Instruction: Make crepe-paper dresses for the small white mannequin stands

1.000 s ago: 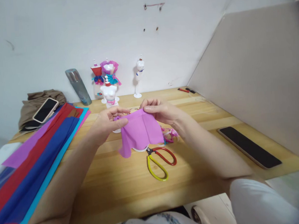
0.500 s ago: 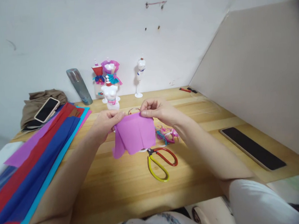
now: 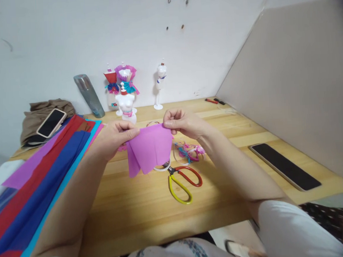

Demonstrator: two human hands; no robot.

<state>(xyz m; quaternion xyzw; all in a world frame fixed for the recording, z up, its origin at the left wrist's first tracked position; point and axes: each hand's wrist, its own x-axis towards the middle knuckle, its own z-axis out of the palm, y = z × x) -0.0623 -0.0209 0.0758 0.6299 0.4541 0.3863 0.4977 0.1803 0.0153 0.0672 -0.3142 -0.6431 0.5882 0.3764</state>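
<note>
A piece of purple crepe paper or thin cloth (image 3: 151, 149) hangs above the table between my hands, with folds down its front. My left hand (image 3: 121, 134) pinches its upper left edge between thumb and fingers. At the upper right corner, my right hand (image 3: 181, 123) pinches it the same way. Scissors (image 3: 179, 180) with one yellow and one red handle lie below, their blades partly hidden by the purple piece. Beside them is a small heap of pink and blue ribbon scraps (image 3: 190, 152). A white ring (image 3: 164, 167) shows partly under the purple piece.
Small white mannequins (image 3: 125, 102) in coloured paper outfits stand at the back, one (image 3: 157, 86) apart. Left are a bottle (image 3: 89, 96), a phone (image 3: 51, 123) on brown cloth (image 3: 46, 108) and coloured sheets (image 3: 47, 182). A dark phone (image 3: 284, 166) lies right; a red marker (image 3: 212, 101) lies behind.
My hands have drawn slightly apart, and the purple piece has shifted a little left, uncovering more of the scissors and white ring. The view has tilted slightly downward.
</note>
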